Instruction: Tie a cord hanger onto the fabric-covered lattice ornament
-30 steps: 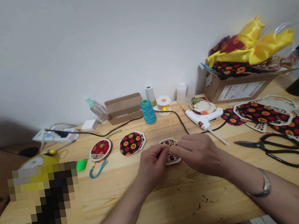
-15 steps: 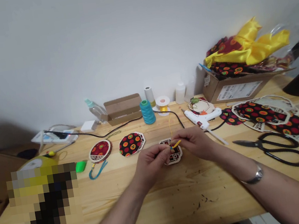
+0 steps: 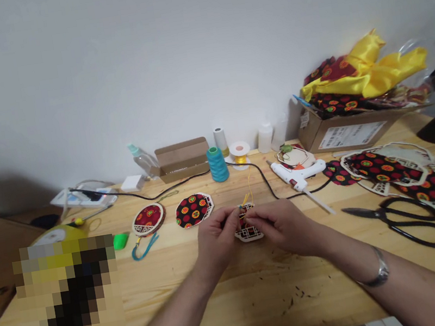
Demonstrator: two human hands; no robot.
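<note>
My left hand (image 3: 219,237) is closed in a pinch on a thin yellow cord (image 3: 245,200), whose loose ends poke up past the fingertips beside a small bluish bit. My right hand (image 3: 283,227) is closed too, its thumb and forefinger pinching the same cord close to the left fingertips. Directly beneath both hands lies a small octagonal lattice-frame piece (image 3: 249,233) with dark patterned cloth, partly hidden by the fingers. From there the yellow line runs back toward a spool of yellow cord (image 3: 239,152).
Black scissors (image 3: 399,217) and a white glue gun (image 3: 297,177) lie to the right. Left are a patterned octagon (image 3: 194,210), a round piece with a blue loop (image 3: 149,219) and a green object (image 3: 121,240). A teal thread cone (image 3: 218,164) and a cloth-filled box (image 3: 345,132) stand behind.
My right hand has drawn in and down against the left. The yellow cord's ends, which pointed right between the hands, now stick up beyond the left fingertips. The view has shifted slightly.
</note>
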